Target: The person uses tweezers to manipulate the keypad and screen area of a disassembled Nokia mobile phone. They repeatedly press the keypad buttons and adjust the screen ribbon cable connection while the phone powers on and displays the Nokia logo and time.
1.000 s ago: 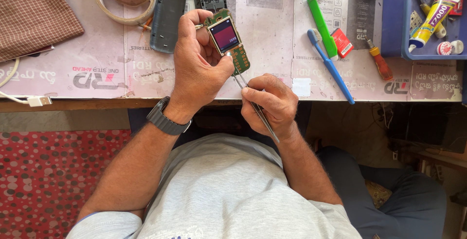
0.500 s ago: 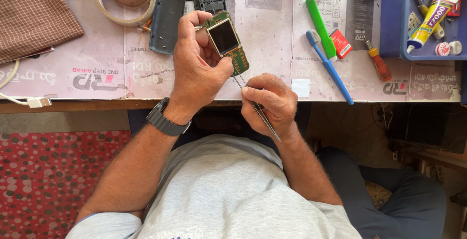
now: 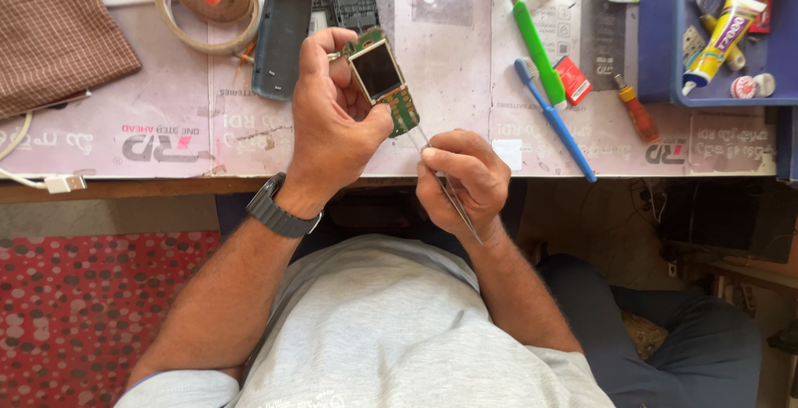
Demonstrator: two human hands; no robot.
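left hand (image 3: 332,121) clamped on the board (image 3: 384,80), its long axis tilted, lower end just beside tweezers (image 3: 445,188) pinched in right hand (image 3: 461,179)

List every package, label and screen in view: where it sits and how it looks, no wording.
Screen: on the circuit board in the left hand; small, dark, pale frame.
Glue tube: blue tray, top right; yellow, purple label.
Red packet: beside the green tool; small, rectangular.
White sticker: desk edge, by the right hand, which holds tweezers.
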